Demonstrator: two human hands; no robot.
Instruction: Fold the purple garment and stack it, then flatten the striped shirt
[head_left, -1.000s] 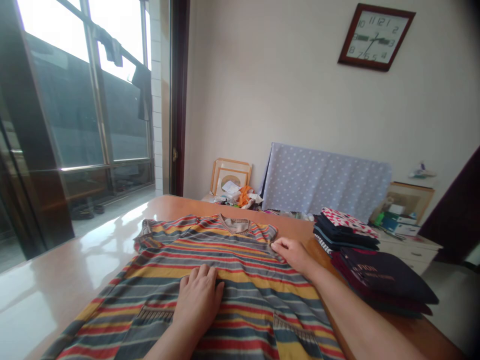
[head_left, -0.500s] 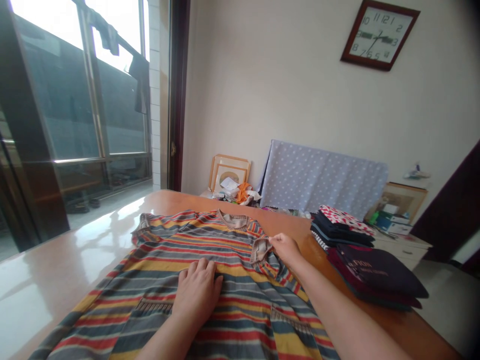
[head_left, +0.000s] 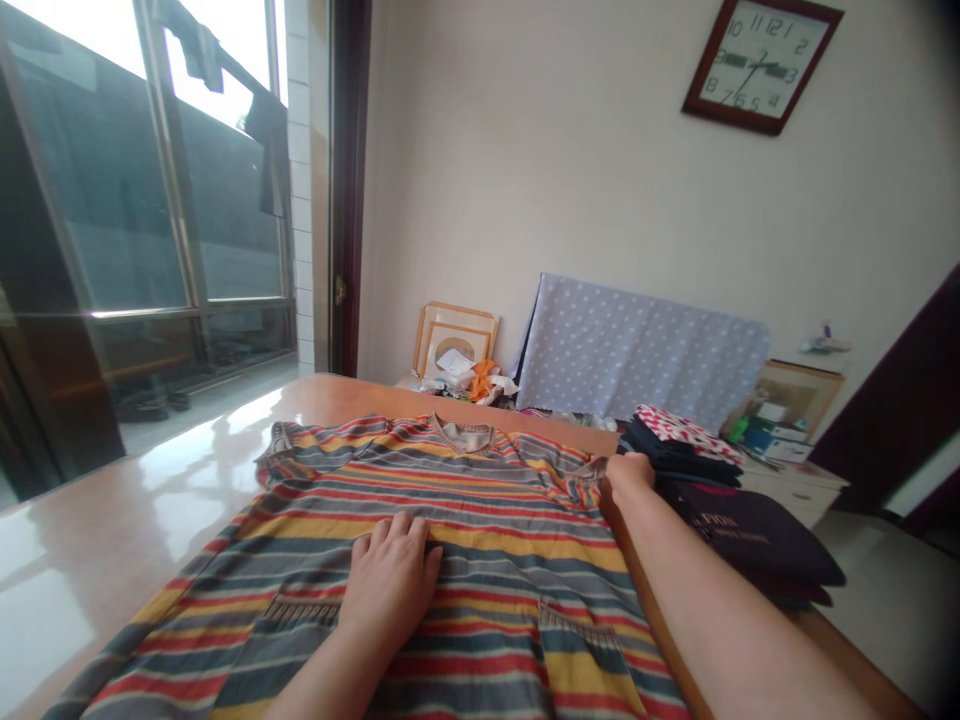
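A striped short-sleeved shirt [head_left: 480, 560] in red, yellow, grey and dark teal lies spread on the table, neckline at the far side, with two pockets toward me. My left hand [head_left: 394, 570] rests palm down on its middle, fingers stretched over the cloth. At the right sleeve's cuff, my right hand [head_left: 630, 475] is closed in a pinch on the edge and holds the sleeve out to the right. The other sleeve [head_left: 281, 455] lies out at the left, slightly bunched.
Folded clothes stand on the right: a stack topped by a red-and-white piece [head_left: 686, 432], and a dark pile with lettering [head_left: 750, 540] nearer me. The glossy table [head_left: 90, 540] reflects window light on the left. Behind are a dotted cloth [head_left: 637, 345] and picture frames [head_left: 454, 330].
My right hand has moved right and drawn the shirt's right sleeve outward, so it lies unfolded from the body. The left hand stays in place on the shirt.
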